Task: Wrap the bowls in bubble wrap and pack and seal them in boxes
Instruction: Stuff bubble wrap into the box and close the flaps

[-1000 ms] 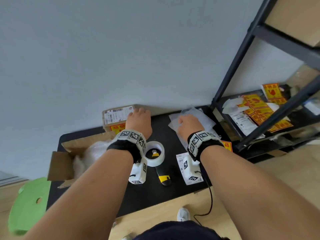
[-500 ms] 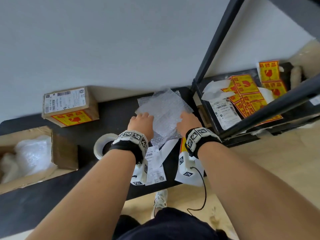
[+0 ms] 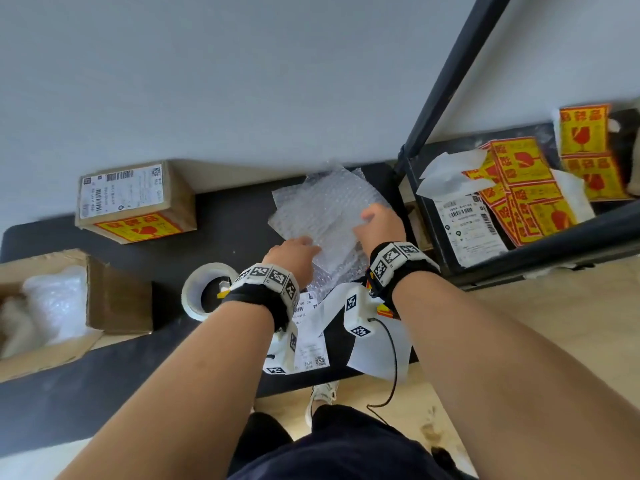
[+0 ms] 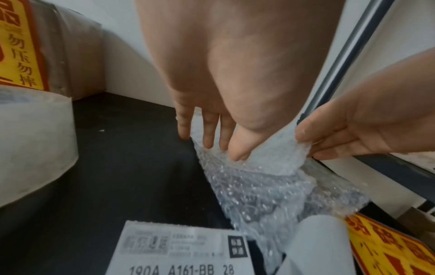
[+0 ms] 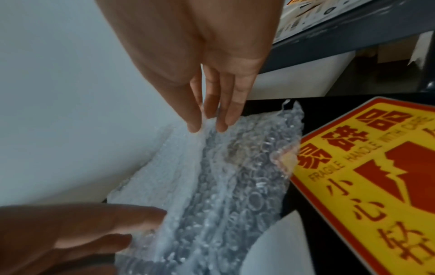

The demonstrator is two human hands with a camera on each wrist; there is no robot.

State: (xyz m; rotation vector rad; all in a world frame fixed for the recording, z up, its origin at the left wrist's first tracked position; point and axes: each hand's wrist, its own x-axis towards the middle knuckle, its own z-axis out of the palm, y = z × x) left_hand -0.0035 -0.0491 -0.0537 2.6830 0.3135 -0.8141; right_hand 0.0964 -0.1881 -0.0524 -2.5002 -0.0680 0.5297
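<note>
Sheet of clear bubble wrap [image 3: 325, 209], raised
Left hand [image 3: 292, 252] and right hand [image 3: 379, 225] both pinch its edge; peel slowly, keeping lower sheets [image 3: 341, 268] flat.

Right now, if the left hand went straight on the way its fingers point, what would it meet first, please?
The bubble wrap: the left hand points its fingertips at the sheet's edge, apparently touching it. Beyond lies the wall, though depth is unclear.

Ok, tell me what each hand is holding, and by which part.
Both hold the top sheet of bubble wrap. The left hand pinches its near-left edge. The right hand pinches its right edge between thumb and fingers.
</note>
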